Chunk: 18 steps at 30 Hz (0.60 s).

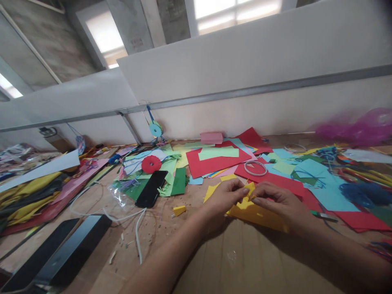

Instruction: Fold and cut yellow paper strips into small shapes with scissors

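Between my two hands is a small piece of yellow paper (250, 189), pinched at the fingertips. My left hand (228, 194) is closed on its left side, thumb and forefinger together. From the right, my right hand (272, 198) grips it with thumb and fingertips. Beneath both hands lies a larger sheet of yellow paper (257, 216), partly covered by them. A small folded yellow scrap (179, 210) rests on the table left of my left forearm.
Red sheets (214, 161), light blue paper (333, 196) and a white ring (255, 168) lie behind my hands. A black phone (151, 188), a red yarn disc (151, 164), a white cable (138, 234) and a dark box (75, 249) are to the left. A white partition (260, 110) stands behind.
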Motion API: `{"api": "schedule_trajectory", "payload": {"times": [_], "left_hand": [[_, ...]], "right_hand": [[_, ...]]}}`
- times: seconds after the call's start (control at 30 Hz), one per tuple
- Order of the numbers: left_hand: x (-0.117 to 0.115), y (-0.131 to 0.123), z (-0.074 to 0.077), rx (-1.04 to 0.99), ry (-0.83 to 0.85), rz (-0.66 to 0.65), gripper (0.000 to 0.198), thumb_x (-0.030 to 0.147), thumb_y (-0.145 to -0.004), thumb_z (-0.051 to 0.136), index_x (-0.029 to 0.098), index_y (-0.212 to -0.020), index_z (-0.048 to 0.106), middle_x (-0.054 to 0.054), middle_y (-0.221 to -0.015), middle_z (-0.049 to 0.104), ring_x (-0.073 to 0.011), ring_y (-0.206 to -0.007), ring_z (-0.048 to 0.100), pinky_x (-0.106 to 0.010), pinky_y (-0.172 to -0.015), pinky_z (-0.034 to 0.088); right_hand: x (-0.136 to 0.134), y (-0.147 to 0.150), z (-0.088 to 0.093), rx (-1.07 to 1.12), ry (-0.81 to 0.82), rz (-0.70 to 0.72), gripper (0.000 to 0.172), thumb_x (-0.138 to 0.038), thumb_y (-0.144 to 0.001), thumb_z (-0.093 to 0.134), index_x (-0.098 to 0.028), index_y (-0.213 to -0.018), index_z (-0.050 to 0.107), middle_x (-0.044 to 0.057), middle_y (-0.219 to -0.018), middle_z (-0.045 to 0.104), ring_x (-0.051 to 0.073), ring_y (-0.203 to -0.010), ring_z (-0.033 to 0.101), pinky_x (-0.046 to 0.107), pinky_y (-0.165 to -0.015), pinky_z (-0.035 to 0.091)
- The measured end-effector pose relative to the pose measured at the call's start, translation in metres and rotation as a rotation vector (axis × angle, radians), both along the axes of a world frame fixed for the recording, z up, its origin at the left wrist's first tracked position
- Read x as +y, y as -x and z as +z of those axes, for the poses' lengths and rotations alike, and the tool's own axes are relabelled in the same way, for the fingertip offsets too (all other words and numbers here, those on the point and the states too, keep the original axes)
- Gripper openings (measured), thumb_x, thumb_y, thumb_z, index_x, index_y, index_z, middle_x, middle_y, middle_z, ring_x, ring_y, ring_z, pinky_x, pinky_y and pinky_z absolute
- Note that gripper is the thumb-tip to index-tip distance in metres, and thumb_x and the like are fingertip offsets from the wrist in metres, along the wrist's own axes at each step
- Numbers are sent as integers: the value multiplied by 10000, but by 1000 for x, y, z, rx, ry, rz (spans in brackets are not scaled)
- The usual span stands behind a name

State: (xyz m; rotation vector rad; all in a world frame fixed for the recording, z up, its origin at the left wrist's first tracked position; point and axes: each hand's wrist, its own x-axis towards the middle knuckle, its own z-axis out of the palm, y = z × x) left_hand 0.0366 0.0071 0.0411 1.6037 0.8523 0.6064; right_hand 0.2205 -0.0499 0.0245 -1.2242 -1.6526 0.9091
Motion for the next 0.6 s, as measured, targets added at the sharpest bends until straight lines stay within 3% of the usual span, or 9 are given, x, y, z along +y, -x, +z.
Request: {"api": "schedule_trajectory", "payload": {"times": [0.2,0.43,0.6], "left_hand": [[1,2,3,13,-10,-36,209,342,-812,586,180,-700,518,26,-677,475,-108,-644,438,-233,-579,335],[2,0,-3,-3,-1,-44,216,358,-810,588,185,-718,499,37,-677,470,-99,-626,422,-221,-575,326],[3,0,-6,-4,-33,-35,227,363,-827,578,191,-717,479,43,-672,466,-100,-618,426,-230,-578,322]], "right_hand": [[0,0,0,-22,0,17,227,-465,-832,657,-252,-794,724,26,-888,662,226,-866,623,359,-855,457],[-3,0,1,-96,-24,16,263,-485,-856,625,-246,-783,707,24,-861,656,223,-852,619,347,-835,453],[-3,3,-4,39,59,-48,290,-510,-854,616,-228,-847,684,34,-873,673,220,-841,617,321,-760,480]]}}
